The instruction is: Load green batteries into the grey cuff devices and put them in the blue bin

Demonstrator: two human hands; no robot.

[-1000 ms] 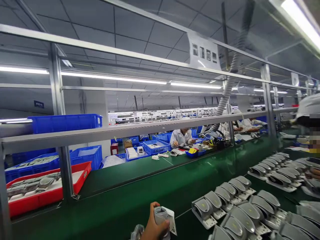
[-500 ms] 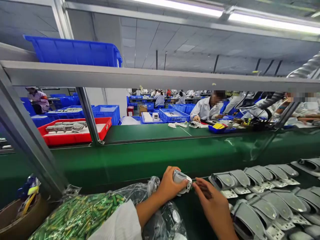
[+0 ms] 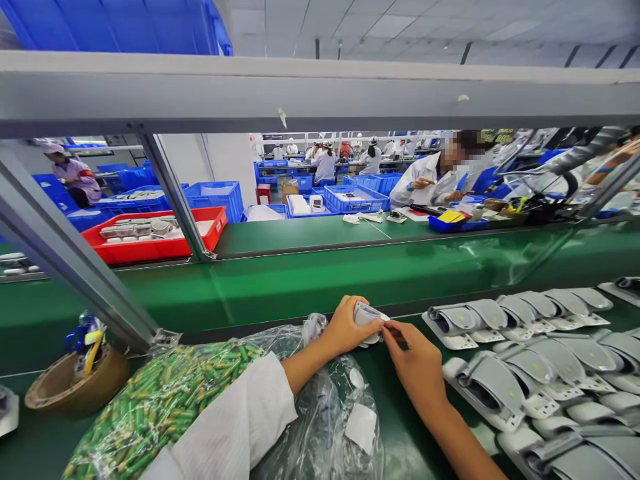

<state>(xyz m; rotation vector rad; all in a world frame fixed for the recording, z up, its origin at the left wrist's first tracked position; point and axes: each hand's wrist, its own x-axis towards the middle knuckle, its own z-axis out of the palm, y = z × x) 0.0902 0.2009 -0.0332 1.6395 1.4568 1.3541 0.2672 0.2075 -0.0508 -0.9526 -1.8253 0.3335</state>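
Just above the work surface, my left hand (image 3: 347, 327) is closed around a wrist blood pressure monitor (image 3: 368, 313) with a grey cuff and a white body. My right hand (image 3: 414, 357) pinches at the right end of this monitor, thumb and fingers together. Whatever lies between those fingertips is hidden. Under my left forearm sits a clear plastic bag of green batteries (image 3: 200, 383), many of them loose inside. Rows of similar grey-cuffed monitors (image 3: 545, 360) lie to the right of my right hand.
A brown bowl (image 3: 80, 393) with tools stands at left beside a metal post (image 3: 90, 267). Beyond the green surface (image 3: 300, 267) are a red tray (image 3: 150, 250) of monitors and blue crates (image 3: 357, 199). A co-worker (image 3: 430, 177) sits across. A shelf beam (image 3: 320, 93) spans overhead.
The view has tilted down, so things sit higher in the picture. My right fingertips have moved in from just beside the monitor's end, where a bit of green showed, to touch it.
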